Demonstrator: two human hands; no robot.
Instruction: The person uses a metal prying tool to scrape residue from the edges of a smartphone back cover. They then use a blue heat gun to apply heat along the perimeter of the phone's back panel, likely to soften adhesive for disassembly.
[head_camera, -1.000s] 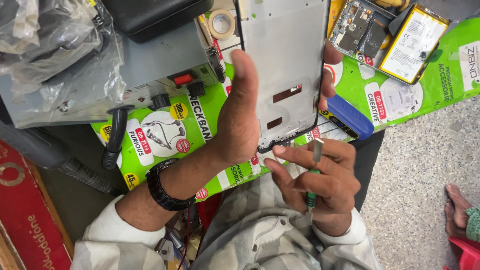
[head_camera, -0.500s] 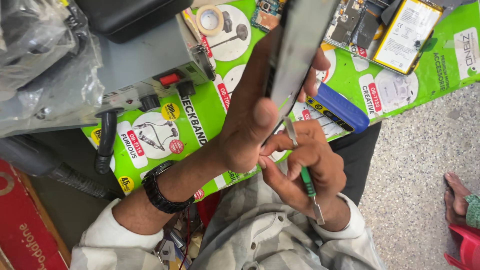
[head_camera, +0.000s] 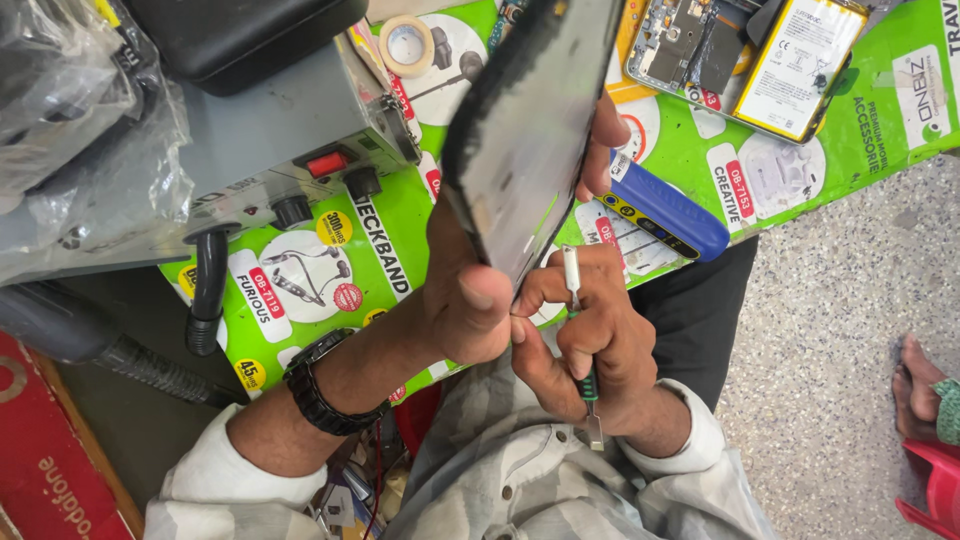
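Sleeves: pale grey-white patterned shirt (head_camera: 520, 480), long, cuffs turned back at both wrists.
Left wrist: black chunky-link wristwatch (head_camera: 318, 385).
Hands: left hand (head_camera: 470, 290) and right hand (head_camera: 590, 330) bare, no gloves or rings visible.
Legs: dark trousers (head_camera: 690, 320).

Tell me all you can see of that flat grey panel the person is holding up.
The panel is a thin, flat, phone-sized plate, grey and dull like metal, with a dark rim and small cut-outs near its lower end. It is tilted nearly edge-on to the camera, above the green printed mat. The left hand grips it, thumb on the near face and fingers round the far edge. The right hand holds a slim green-handled tool by its lower corner; whether the tip touches it is unclear.
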